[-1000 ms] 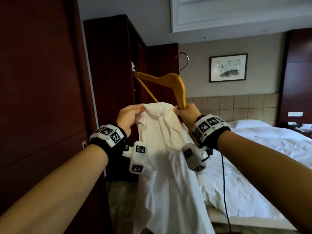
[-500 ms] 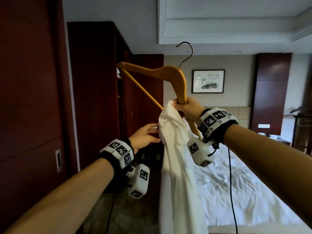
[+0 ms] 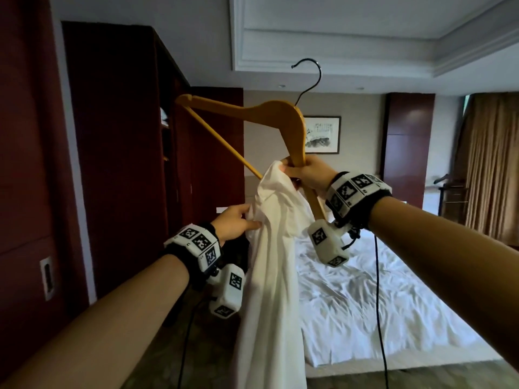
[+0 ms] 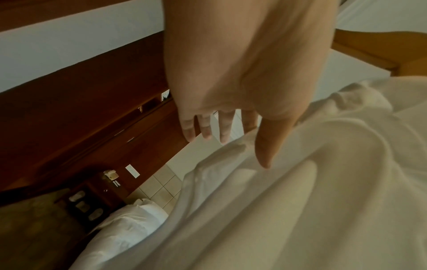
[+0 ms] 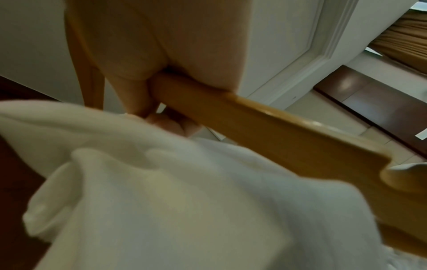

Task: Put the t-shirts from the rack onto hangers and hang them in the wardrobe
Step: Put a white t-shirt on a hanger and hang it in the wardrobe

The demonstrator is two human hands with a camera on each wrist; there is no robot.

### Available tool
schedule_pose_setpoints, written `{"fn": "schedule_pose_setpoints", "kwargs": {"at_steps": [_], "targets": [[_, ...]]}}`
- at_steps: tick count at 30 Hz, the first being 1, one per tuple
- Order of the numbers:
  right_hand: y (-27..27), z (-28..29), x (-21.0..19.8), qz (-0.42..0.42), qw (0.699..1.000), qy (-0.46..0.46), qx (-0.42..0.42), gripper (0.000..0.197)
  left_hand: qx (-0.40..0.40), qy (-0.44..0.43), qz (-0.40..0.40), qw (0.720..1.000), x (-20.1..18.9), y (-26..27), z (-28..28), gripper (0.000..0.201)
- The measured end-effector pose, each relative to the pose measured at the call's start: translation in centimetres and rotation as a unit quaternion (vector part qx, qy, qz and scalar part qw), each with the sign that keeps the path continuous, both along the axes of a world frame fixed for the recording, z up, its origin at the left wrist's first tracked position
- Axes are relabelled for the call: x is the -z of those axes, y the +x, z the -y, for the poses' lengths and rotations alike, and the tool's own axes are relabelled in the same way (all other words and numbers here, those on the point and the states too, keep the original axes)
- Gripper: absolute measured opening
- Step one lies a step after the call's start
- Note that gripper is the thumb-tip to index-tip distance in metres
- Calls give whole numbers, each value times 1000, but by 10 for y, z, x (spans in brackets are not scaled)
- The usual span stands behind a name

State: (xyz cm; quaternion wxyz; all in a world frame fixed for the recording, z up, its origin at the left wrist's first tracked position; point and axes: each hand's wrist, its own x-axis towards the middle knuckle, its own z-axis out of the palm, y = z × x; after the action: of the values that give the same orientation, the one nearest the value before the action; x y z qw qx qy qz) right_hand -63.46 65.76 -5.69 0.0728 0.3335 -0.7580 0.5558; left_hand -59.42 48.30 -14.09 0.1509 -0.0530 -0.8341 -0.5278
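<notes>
Above the bed (image 3: 365, 299), right hand (image 3: 307, 172) grips tilted hanger (image 3: 269, 113), hook up; left hand (image 3: 234, 223) fingers spread on hanging t-shirt (image 3: 275, 276).

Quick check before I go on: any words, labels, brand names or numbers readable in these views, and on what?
No readable text in any view.
Wrist bands: black-and-white square marker patterns only, no letters or numbers.
Framed picture on the far wall: dark strokes, too small and blurred to read.
Hanger and white shirt: no label or brand visible.

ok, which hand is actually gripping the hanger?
The right hand: its fingers are curled round one arm of the wooden hanger, pinning the white shirt there. The left hand only touches the shirt with straight fingers.
</notes>
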Motion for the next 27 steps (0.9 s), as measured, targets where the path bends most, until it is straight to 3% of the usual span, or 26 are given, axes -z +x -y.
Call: {"fn": "schedule_pose_setpoints", "kwargs": {"at_steps": [5,10,15,20,23,27], "targets": [[-6,-14,-1,-16,998,-7,68,7,-63,-72,-18,995,-4,-3,11,5],[-26,-29,2,-40,980,37,190,22,-30,-59,-67,996,-18,11,21,21],[-38,-31,12,3,972,52,231,22,52,-114,-136,983,-34,29,18,29],[-44,-22,20,20,968,71,239,24,95,-252,-82,959,-49,46,14,23],[-48,-16,27,27,965,90,245,22,113,-297,-25,948,-53,53,16,34],[-53,-6,40,25,967,91,238,24,130,-359,-9,924,-56,58,11,52]]}}
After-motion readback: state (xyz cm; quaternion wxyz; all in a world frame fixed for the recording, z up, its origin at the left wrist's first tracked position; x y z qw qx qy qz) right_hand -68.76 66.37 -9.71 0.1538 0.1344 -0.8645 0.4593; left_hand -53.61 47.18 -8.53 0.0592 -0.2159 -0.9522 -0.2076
